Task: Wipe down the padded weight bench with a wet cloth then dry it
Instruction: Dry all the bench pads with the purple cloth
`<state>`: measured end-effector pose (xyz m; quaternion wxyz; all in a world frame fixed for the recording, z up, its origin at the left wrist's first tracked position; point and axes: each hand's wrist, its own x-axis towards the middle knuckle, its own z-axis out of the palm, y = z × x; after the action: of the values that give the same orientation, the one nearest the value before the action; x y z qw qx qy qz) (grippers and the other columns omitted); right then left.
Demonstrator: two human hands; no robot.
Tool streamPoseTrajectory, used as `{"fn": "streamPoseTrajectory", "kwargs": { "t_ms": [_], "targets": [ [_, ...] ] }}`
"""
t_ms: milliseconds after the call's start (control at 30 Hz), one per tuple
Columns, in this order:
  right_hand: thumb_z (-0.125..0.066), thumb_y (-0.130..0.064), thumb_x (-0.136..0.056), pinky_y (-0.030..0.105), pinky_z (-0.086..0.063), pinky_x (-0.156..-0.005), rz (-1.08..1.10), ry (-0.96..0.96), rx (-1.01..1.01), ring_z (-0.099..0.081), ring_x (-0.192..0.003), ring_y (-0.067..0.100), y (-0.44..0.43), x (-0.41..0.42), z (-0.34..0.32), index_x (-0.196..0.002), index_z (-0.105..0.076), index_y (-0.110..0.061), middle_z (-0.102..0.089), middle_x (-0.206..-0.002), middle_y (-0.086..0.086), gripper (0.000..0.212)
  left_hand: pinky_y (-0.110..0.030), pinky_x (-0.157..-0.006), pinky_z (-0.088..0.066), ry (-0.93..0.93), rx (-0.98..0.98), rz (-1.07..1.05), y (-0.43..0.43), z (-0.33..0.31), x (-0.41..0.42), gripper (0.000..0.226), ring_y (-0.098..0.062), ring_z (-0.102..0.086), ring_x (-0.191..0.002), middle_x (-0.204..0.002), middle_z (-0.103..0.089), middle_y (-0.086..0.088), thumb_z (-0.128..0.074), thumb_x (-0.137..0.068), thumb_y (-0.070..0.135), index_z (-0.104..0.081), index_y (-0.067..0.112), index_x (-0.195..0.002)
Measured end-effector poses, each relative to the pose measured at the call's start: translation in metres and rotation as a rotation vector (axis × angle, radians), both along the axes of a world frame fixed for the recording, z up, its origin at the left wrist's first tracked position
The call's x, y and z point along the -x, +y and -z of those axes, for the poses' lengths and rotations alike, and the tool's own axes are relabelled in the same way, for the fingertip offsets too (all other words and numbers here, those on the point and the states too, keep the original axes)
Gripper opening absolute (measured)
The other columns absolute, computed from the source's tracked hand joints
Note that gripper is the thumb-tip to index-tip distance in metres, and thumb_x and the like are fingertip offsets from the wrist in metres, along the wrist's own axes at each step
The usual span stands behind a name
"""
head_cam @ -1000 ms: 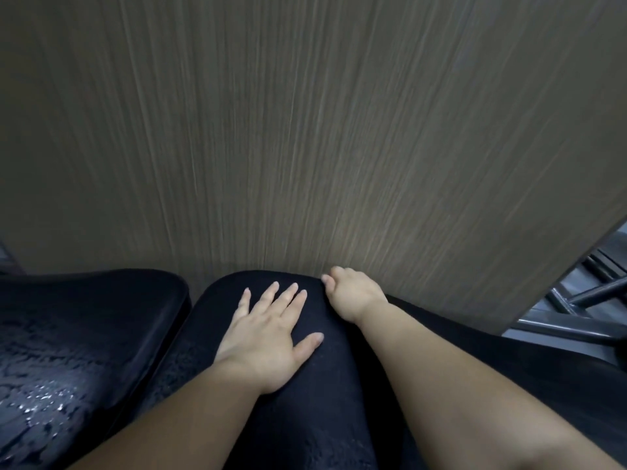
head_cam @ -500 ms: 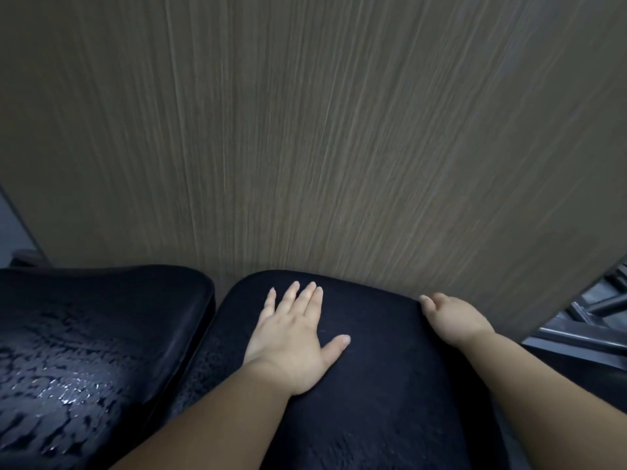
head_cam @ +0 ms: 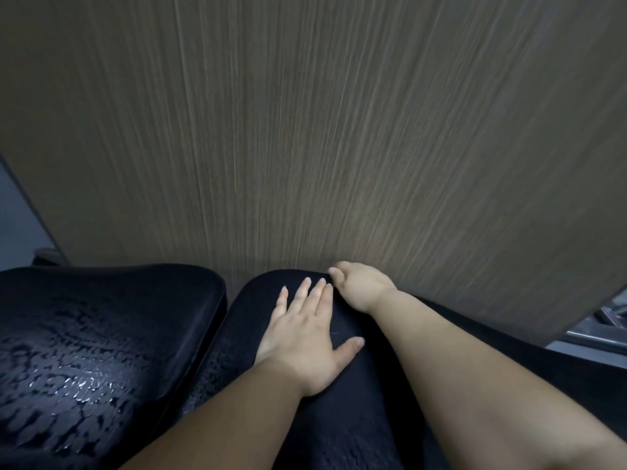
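The weight bench shows as two black padded sections. My left hand (head_cam: 305, 334) lies flat, fingers straight, on the nearer right pad (head_cam: 339, 422). My right hand (head_cam: 363, 286) sits at that pad's far edge, against the wood panel and just right of my left fingertips. Its fingers curl down behind the edge and are hidden. No cloth is visible in either hand. The left pad (head_cam: 101, 334) is covered with water droplets and streaks.
A tall brown wood-grain panel (head_cam: 305, 130) stands right behind the bench and fills most of the view. Dark metal frame bars (head_cam: 607, 320) show at the right edge. A narrow gap separates the two pads.
My right hand slid right along the pad's far edge, then came back left beside my left fingertips. My left hand stayed flat on the pad.
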<state>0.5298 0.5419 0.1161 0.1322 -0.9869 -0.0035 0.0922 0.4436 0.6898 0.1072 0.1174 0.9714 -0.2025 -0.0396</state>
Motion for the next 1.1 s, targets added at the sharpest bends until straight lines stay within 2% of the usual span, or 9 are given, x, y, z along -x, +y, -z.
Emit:
{"fn": "streamPoseTrajectory", "kwargs": {
  "t_ms": [167,333,400,500,600,800,933,1033,1100],
  "targets": [
    [-0.024,-0.049,-0.100,0.039,-0.042,-0.091,0.065,-0.028,-0.015,-0.055,-0.108,0.022,-0.048,0.029,-0.001,-0.097,-0.052,-0.036,-0.059,-0.108,-0.006,0.031,-0.037,-0.119,0.014,0.024,-0.025,-0.012,0.003,-0.006,0.005,0.089,-0.011,0.021,-0.146,-0.162,0.012,0.005,-0.023,-0.091,0.072,0.004,0.016,-0.155],
    [-0.025,-0.048,-0.099,0.037,-0.039,-0.099,0.261,-0.035,0.008,-0.051,-0.119,0.024,-0.122,0.068,0.003,-0.120,-0.056,-0.033,-0.057,-0.127,0.001,0.040,-0.040,-0.119,0.015,0.068,-0.074,-0.004,0.031,-0.007,0.013,0.089,-0.009,0.024,-0.144,-0.160,0.017,0.010,-0.020,-0.090,0.074,0.008,0.021,-0.155],
    [-0.023,-0.048,-0.099,0.039,-0.038,-0.101,0.313,-0.033,0.014,-0.050,-0.120,0.026,-0.134,0.074,0.006,-0.124,-0.055,-0.035,-0.056,-0.129,0.002,0.043,-0.040,-0.118,0.015,0.072,-0.099,-0.031,0.045,-0.006,0.018,0.093,-0.009,0.024,-0.144,-0.159,0.019,0.012,-0.012,-0.084,0.079,0.010,0.023,-0.154],
    [-0.022,-0.046,-0.099,0.041,-0.037,-0.101,0.379,-0.016,0.060,-0.047,-0.121,0.030,-0.131,0.068,0.011,-0.126,-0.054,-0.028,-0.054,-0.130,0.006,0.046,-0.036,-0.117,0.017,0.044,-0.071,-0.061,0.054,-0.005,0.028,0.108,-0.007,0.022,-0.145,-0.159,0.020,0.014,0.008,-0.066,0.087,0.012,0.024,-0.154],
    [-0.023,-0.040,-0.101,0.040,-0.038,-0.099,0.405,-0.009,0.127,-0.047,-0.120,0.034,-0.119,0.060,0.009,-0.122,-0.052,-0.014,-0.053,-0.129,0.012,0.044,-0.035,-0.117,0.017,0.020,-0.025,-0.073,0.053,-0.004,0.029,0.106,-0.007,0.021,-0.145,-0.159,0.018,0.014,0.008,-0.065,0.080,0.011,0.023,-0.154],
    [-0.026,-0.039,-0.101,0.040,-0.041,-0.095,0.259,-0.055,0.140,-0.049,-0.117,0.035,-0.066,0.038,0.002,-0.113,-0.054,-0.011,-0.056,-0.124,0.014,0.041,-0.037,-0.119,0.015,-0.001,-0.034,-0.059,0.054,-0.001,0.024,0.101,-0.007,0.023,-0.144,-0.159,0.019,0.013,0.004,-0.074,0.085,0.011,0.023,-0.154],
    [-0.025,-0.038,-0.101,0.039,-0.040,-0.092,0.099,-0.075,0.114,-0.051,-0.115,0.033,-0.008,0.015,0.000,-0.116,-0.054,-0.013,-0.057,-0.124,0.012,0.041,-0.039,-0.119,0.013,-0.014,-0.036,-0.064,0.053,0.002,0.021,0.104,-0.007,0.023,-0.144,-0.159,0.019,0.014,0.010,-0.067,0.081,0.011,0.024,-0.154],
    [-0.025,-0.037,-0.102,0.038,-0.039,-0.090,-0.028,-0.047,0.060,-0.050,-0.116,0.030,0.021,0.003,-0.003,-0.123,-0.052,-0.016,-0.056,-0.125,0.009,0.041,-0.038,-0.119,0.014,-0.008,-0.028,-0.072,0.052,0.000,0.022,0.097,-0.007,0.023,-0.145,-0.159,0.018,0.014,-0.001,-0.076,0.080,0.009,0.024,-0.155],
    [-0.025,-0.038,-0.102,0.038,-0.039,-0.095,-0.099,-0.017,0.031,-0.049,-0.118,0.029,0.027,-0.002,-0.005,-0.128,-0.050,-0.019,-0.054,-0.128,0.007,0.041,-0.039,-0.119,0.014,-0.003,-0.021,-0.075,0.053,-0.001,0.022,0.092,-0.007,0.022,-0.145,-0.160,0.017,0.014,-0.010,-0.082,0.078,0.008,0.025,-0.155]
  ]
}}
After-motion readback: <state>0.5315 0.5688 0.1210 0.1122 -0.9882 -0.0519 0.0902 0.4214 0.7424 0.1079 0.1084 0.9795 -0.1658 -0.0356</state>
